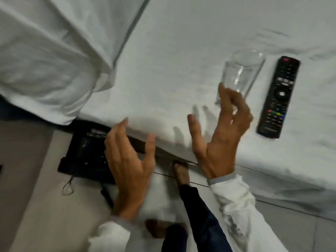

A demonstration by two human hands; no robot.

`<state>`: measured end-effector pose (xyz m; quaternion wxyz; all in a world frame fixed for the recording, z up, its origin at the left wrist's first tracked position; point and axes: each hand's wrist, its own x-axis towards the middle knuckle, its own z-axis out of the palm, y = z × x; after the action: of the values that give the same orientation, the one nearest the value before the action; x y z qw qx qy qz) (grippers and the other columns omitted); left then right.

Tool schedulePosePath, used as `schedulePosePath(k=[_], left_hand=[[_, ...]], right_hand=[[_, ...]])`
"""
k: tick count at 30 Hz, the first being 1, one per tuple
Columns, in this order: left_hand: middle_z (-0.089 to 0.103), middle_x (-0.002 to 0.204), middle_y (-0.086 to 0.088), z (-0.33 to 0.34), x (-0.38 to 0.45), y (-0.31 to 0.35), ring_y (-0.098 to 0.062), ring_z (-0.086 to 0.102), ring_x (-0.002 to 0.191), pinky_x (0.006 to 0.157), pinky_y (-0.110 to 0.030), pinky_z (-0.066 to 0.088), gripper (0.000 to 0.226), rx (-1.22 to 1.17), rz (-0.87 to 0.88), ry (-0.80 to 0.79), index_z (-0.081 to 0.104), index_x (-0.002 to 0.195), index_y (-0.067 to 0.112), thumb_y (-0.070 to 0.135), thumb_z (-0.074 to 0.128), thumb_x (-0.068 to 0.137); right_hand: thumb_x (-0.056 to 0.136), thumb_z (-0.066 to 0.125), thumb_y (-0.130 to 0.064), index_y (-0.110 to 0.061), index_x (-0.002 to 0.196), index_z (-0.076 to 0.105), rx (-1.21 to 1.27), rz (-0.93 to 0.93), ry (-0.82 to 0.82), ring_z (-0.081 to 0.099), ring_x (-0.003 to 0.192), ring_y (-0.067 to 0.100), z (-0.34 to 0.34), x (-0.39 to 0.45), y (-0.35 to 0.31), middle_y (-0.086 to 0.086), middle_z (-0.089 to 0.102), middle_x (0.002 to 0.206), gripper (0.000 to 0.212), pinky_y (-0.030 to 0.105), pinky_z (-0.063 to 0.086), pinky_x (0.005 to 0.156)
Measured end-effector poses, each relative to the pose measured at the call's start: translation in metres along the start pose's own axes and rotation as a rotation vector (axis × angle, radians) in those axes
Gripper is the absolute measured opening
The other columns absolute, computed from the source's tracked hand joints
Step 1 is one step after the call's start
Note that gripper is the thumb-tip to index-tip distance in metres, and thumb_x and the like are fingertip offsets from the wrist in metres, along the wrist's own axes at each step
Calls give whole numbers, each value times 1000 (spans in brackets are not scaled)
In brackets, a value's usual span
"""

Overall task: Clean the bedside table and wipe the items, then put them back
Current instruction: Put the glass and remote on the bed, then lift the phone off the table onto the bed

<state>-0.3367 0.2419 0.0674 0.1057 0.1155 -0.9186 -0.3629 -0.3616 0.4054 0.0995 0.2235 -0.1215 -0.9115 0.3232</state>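
Two bare hands, both spread and holding nothing, over the near edge of a white-sheeted bed (172,51). Left hand (127,160) with fingers fanned apart, palm turned inward, above a black desk telephone (85,151) lying on the pale floor (32,179) just beside the bed's edge. Thin dark cord (70,182) trailing from the telephone's near side across the floor. Right hand (221,135) likewise splayed, thumb stretched toward the left hand, fingertips curled in front of the base of a clear drinking glass (241,73); actual contact with the glass not possible to tell, blurred as it is. Glass upright on the sheet, somewhat tilted in view, near the bed's near edge and toward its right side. Black remote control (279,99) flat on the sheet just beside the glass, to its right, lengthwise away from the edge, red button at the far end, coloured buttons nearer the edge. White pillow (51,57) at the bed's far left, its corner overhanging the edge above the telephone. White long sleeves (234,202) with grey cuffs on both arms. Bare foot (180,171) and dark trouser leg (198,211) on the floor between the hands, toes close to the bed's edge. Bedside table itself outside the view.
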Motion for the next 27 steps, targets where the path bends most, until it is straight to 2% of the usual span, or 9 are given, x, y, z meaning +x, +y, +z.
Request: schedulePosePath(k=[2,5,9,12,15,16,19,23,27], left_hand=[[53,136,-17,-27,-18,-43,-31,53,127,105,-42,47,59,17,-181,73,47,141,5,47,51,99],[54,135,-17,-51,-36,-110,-29,57,121,96,-40,52,57,-39,-505,124,43,142,6,43,55,100],[63,130,-23,-48,-50,-194,-33,63,117,99,-45,52,93,-104,-747,80,52,135,-5,76,44,90],[66,128,-14,-34,-35,-193,-17,62,109,88,-26,50,56,-356,-884,75,53,135,1,44,59,99],[69,127,-6,-20,-35,-209,-14,68,110,78,-8,54,58,-482,-909,126,53,139,8,34,73,91],[71,126,-6,-20,-40,-215,-14,70,109,76,-7,55,61,-523,-959,148,55,137,9,34,78,87],[75,120,-10,-30,-54,-226,-16,74,104,74,-17,60,54,-694,-1087,96,63,129,7,22,84,81],[73,125,-12,-56,-76,-217,-27,70,116,98,-40,57,47,-890,-1119,-147,64,132,9,8,76,86],[70,131,-11,-96,-108,-199,-29,66,122,98,-43,59,65,-877,-1080,-223,58,139,17,2,77,79]], right_hand=[[94,63,-37,-3,138,54,160,-136,-167,46,129,29,31,-26,-30,19,51,135,56,42,38,111],[94,63,-27,-5,130,59,229,-256,-578,54,120,27,95,-67,-52,14,59,127,42,38,45,103],[95,59,-31,-5,144,43,82,-267,-1040,50,128,37,183,-113,-60,19,49,143,57,46,43,107],[96,55,-43,-9,158,13,-60,-135,-1146,37,142,38,217,-117,-61,20,34,158,82,48,37,114],[94,58,-42,-11,159,1,18,-24,-1157,51,132,41,227,-127,-61,24,49,147,91,45,45,107],[94,59,-42,-13,159,1,42,3,-1144,54,129,40,223,-131,-59,23,53,144,92,43,47,106],[93,62,-39,-15,158,7,74,50,-1108,59,123,37,204,-145,-49,19,61,136,89,37,48,100],[93,62,-38,-20,154,21,161,127,-1050,63,118,31,163,-160,-43,10,67,128,76,38,48,103],[92,62,-45,-21,131,55,210,154,-1015,66,106,21,121,-169,-47,4,70,116,47,38,54,99]])
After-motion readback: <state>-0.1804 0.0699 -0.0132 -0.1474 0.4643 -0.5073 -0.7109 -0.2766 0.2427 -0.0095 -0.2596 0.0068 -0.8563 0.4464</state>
